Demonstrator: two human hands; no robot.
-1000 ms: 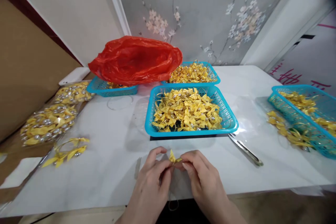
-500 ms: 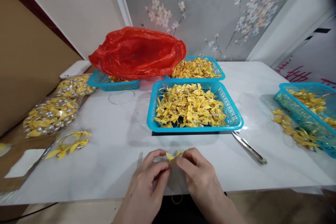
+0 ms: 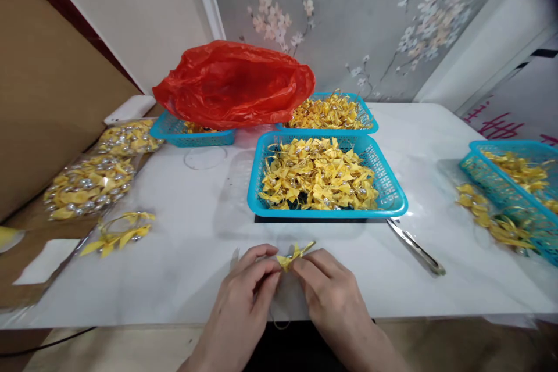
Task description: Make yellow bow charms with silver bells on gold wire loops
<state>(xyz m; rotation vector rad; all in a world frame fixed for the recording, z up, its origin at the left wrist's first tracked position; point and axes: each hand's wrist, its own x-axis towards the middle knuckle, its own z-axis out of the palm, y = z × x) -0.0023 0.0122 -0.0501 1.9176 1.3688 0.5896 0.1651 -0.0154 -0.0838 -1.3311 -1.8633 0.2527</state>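
Note:
At the table's front edge, my left hand (image 3: 246, 290) and my right hand (image 3: 333, 288) meet over a small yellow ribbon flower (image 3: 288, 260). Fingertips of both hands pinch it from either side. A thin strand (image 3: 281, 321) hangs in a loop below, over the table edge. Just beyond my hands stands a blue plastic basket (image 3: 253, 186) heaped with yellow ribbon flowers (image 3: 320, 177) with silvery beads. Right of it lies a metal tool with a slim blade-like end (image 3: 418, 248), its tip close to the basket. The fingers hide part of the held flower.
A red plastic bag (image 3: 235, 84) rests over another blue basket (image 3: 192, 138) at the back left. Bagged beaded flowers (image 3: 89, 186) and a yellow ribbon ring (image 3: 117, 232) lie left. Another basket (image 3: 497, 171) stands right, loose flowers (image 3: 505, 229) beside it.
My right fingers have shifted slightly, and more of the yellow flower, with a ribbon end pointing up right, shows between the hands. The whole view has moved a little.

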